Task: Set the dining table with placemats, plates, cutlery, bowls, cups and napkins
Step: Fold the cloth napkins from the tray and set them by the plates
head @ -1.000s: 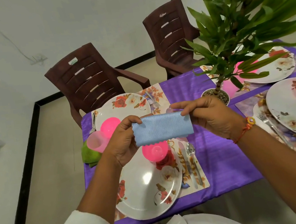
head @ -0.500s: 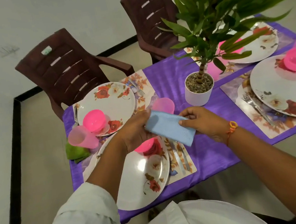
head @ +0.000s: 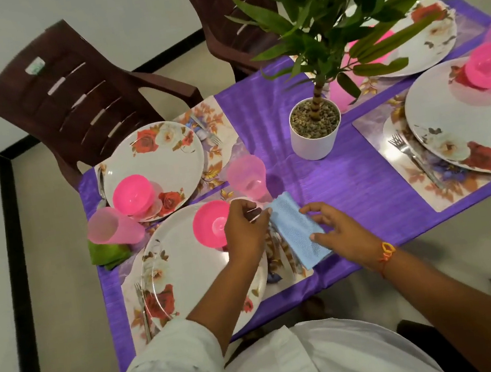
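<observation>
The blue napkin [head: 296, 230] lies folded on the right edge of the near placemat [head: 277, 252], just beside the near plate [head: 185, 258]; what is under it is hidden; the left forearm covers part of that plate, and the right plate [head: 468, 127] is cut off by the frame; the left hand [head: 245, 233] has its fingers curled at the napkin's far left edge, but whether they pinch it cannot be told; the right hand [head: 340, 229] has its fingers spread and relaxed, with the thumb tip resting on the napkin's right edge.

Single head view: looks steeply down and forward, close over surface [head: 350, 189] corner; frame edges probably wide-angle distorted.
</observation>
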Motion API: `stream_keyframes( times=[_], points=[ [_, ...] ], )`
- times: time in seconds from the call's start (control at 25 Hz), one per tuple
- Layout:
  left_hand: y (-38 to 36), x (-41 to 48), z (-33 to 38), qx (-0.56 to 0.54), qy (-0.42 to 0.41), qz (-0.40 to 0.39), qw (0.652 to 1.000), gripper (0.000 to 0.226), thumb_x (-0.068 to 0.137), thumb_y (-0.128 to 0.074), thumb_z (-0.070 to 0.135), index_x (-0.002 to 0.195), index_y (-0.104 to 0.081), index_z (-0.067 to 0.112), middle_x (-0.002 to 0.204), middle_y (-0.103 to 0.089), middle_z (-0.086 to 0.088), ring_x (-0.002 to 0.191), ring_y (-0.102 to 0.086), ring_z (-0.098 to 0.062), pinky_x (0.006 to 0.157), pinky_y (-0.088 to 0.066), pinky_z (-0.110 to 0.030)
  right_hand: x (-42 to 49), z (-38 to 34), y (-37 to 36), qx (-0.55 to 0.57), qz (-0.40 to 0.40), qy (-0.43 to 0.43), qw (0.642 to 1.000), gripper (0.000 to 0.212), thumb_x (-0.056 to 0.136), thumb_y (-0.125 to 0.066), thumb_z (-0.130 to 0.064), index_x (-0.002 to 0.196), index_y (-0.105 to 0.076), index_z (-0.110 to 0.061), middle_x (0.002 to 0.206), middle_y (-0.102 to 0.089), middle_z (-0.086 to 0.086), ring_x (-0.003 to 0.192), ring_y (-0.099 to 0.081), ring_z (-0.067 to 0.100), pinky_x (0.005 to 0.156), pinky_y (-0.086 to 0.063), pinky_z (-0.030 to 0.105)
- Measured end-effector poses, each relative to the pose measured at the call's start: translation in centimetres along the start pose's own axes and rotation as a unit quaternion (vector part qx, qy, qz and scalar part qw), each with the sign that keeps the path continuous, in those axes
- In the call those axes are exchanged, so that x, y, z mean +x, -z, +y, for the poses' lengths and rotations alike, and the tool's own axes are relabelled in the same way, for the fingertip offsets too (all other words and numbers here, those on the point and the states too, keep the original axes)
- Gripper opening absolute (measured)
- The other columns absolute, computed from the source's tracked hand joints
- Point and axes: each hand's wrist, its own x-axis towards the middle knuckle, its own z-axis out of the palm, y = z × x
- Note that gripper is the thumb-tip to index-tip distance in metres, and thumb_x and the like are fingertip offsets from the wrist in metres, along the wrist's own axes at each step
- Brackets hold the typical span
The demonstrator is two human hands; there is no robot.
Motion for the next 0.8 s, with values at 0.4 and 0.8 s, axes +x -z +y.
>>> stream_keyframes(
  times=[0.4,0.8],
  points=[
    [-3.6,1.0,-2.5,0.338,-0.124,-0.209,0.909,0.067,0.088,-0.076,0.025,0.146,-0.048,0.010,0.155,-0.043,-0.008,0.140,-0.041,-0.024,0.113,-0.032,-0.030,3.3,0.7,-0.6,-0.221,0.070,-0.025,0.972,0.066,0.093,-0.068,-0.012,0.151,-0.040,-0.023,0.140,-0.051,0.009,0.121,-0.056,0.025,0.096,-0.050,0.028],
    [-4.3,1.7,-4.1,0.499,-0.249,-0.212,0.802,0.055,0.092,-0.070,0.035,0.142,-0.052,0.022,0.167,-0.021,-0.003,0.154,-0.016,-0.025,0.121,-0.024,-0.044,3.0,-0.1,-1.0,-0.528,0.036,-0.077,0.845,0.077,0.093,-0.059,-0.021,0.159,-0.020,-0.030,0.133,-0.035,0.009,0.107,-0.053,0.030,0.080,-0.052,0.036]
  ],
)
